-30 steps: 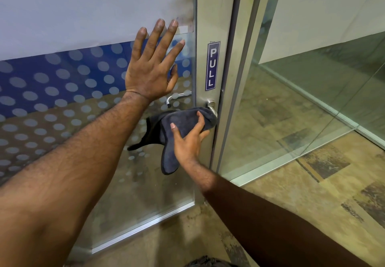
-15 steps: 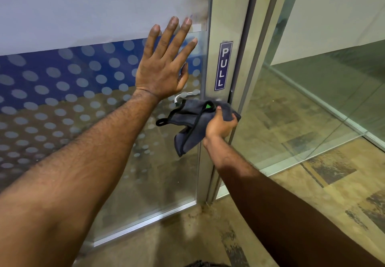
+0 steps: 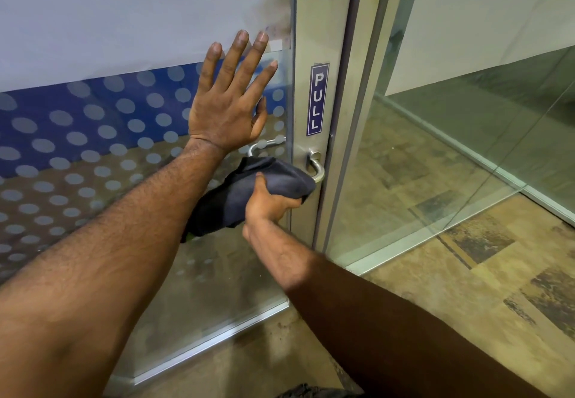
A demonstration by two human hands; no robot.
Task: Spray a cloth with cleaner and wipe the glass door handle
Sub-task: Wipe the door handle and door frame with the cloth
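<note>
My left hand [image 3: 231,99] lies flat with spread fingers on the glass door [image 3: 93,136], which carries a blue band and frosted dots. My right hand [image 3: 269,203] grips a dark grey cloth [image 3: 273,180] wrapped over the lever of the metal door handle [image 3: 315,166]. Only the handle's curved neck and base show on the aluminium door stile; the lever itself is hidden under the cloth. The handle's twin on the far side of the door [image 3: 264,145] shows through the glass above the cloth. No spray bottle is in view.
A purple PULL sticker [image 3: 317,100] runs down the door stile above the handle. To the right stands a fixed glass panel [image 3: 451,136] in a metal frame. Brown patterned floor tiles [image 3: 466,288] spread at the lower right.
My right hand has slid the cloth left and down along the lever, uncovering the handle's neck. The left hand stays flat on the glass.
</note>
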